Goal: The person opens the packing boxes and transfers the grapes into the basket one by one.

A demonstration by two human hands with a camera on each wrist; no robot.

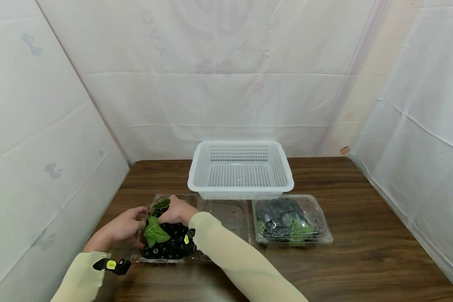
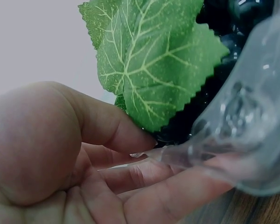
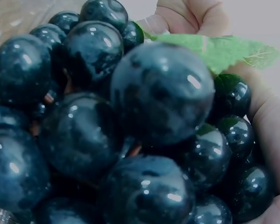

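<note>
Dark grapes (image 1: 173,241) with green leaves (image 1: 155,232) fill an opened clear plastic box (image 2: 261,116) at the left of the table. My left hand (image 1: 127,226) grips the box's left wall, the thumb at the rim and the other fingers outside and beneath. From the right, my right hand (image 1: 176,211) reaches over the box and holds the bunch near its top; its fingertips are partly hidden among grapes and leaves. In the right wrist view, glossy grapes (image 3: 161,93) lie close against the hand's side, with a leaf (image 3: 224,49) behind them.
The box's clear lid (image 1: 226,216) lies folded open to its right. Beyond it stands a white slotted basket (image 1: 240,189). A closed clear box (image 1: 317,218) of grapes and leaves sits on the right of the brown wooden table (image 1: 362,235). White sheeting (image 1: 226,100) hangs around the table.
</note>
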